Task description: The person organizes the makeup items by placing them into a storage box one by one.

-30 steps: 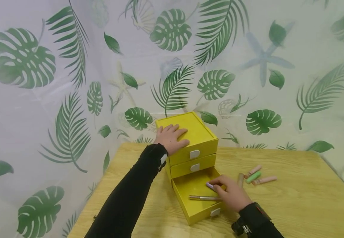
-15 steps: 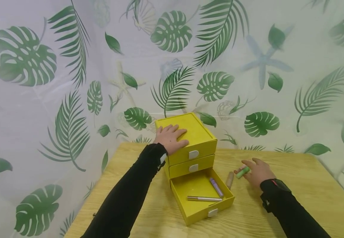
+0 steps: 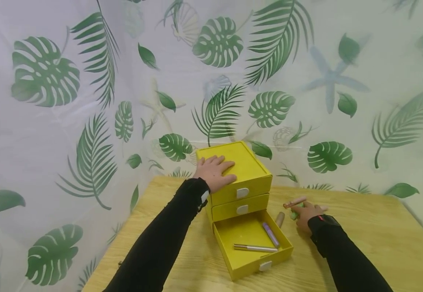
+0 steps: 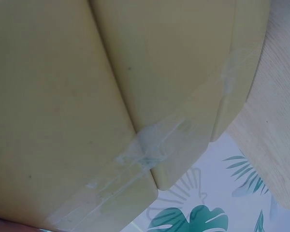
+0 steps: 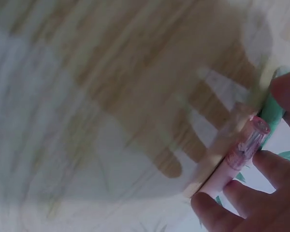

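My left hand (image 3: 213, 172) lies flat, fingers spread, on the top of a yellow drawer box (image 3: 249, 162); the left wrist view shows the box side (image 4: 150, 87) close up. On the table to the right, my right hand (image 3: 308, 215) has its thumb and forefinger at a green tube (image 5: 273, 108), pinching it. Its other fingers lie along a pink tube (image 5: 227, 171) with a clear shiny end. A second pink tube (image 3: 294, 202) lies just beyond the fingertips. The bottom drawer (image 3: 235, 235) is pulled out, holding a purple tube (image 3: 270, 234) and a slim silver stick (image 3: 255, 247).
A brown tube (image 3: 280, 219) lies on the table beside the open drawer. Two drawers with white tabs (image 3: 242, 209) above it are closed. A leaf-print sheet (image 3: 211, 81) hangs behind the wooden table (image 3: 372, 243).
My right hand let go of the purple tube, leaving it in the drawer, then moved right to the loose tubes and took hold of the green one. The left hand stays on the box.
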`<state>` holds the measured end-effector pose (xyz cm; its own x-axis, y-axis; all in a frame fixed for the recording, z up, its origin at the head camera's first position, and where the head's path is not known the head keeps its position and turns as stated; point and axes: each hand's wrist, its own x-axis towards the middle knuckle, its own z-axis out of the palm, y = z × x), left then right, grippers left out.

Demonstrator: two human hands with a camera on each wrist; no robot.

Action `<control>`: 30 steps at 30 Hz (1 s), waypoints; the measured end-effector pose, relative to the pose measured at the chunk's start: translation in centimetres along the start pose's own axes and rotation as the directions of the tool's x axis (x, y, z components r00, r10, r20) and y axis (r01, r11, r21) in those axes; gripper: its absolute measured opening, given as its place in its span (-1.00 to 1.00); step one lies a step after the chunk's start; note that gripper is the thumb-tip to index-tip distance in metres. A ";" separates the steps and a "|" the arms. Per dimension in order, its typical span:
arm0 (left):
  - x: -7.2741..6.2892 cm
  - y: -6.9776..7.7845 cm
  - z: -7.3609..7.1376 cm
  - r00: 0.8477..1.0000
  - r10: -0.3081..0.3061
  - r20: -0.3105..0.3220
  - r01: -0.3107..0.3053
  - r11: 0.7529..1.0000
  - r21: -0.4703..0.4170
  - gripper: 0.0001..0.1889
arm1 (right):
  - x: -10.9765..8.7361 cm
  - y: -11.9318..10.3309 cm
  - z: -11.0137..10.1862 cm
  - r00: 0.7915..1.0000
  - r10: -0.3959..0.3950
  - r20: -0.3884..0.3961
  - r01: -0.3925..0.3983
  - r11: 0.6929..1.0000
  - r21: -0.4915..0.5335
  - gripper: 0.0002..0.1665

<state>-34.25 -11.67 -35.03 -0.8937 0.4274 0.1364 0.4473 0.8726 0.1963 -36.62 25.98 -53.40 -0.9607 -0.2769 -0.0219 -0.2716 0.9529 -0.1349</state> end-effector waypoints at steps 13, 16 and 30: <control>0.2 0.2 0.0 1.000 -0.013 0.010 0.013 1.000 0.017 -0.34 | -1.5 1.1 -0.7 0.999 0.031 -0.038 -0.030 0.999 0.010 -0.33; 0.1 0.3 0.0 1.000 -0.011 0.014 0.010 1.000 0.014 -0.34 | -1.9 1.6 -0.5 0.998 0.046 -0.045 -0.046 0.999 0.016 -0.32; 0.0 0.4 -0.1 1.000 -0.013 0.017 0.013 1.000 0.019 -0.35 | -4.6 5.3 -1.5 0.989 0.146 -0.028 -0.146 0.989 -0.013 -0.78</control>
<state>-34.06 -11.30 -34.81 -0.8999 0.4200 0.1171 0.4351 0.8822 0.1799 -33.74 32.52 -52.50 -0.9912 -0.1315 -0.0136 -0.1290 0.9847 -0.1170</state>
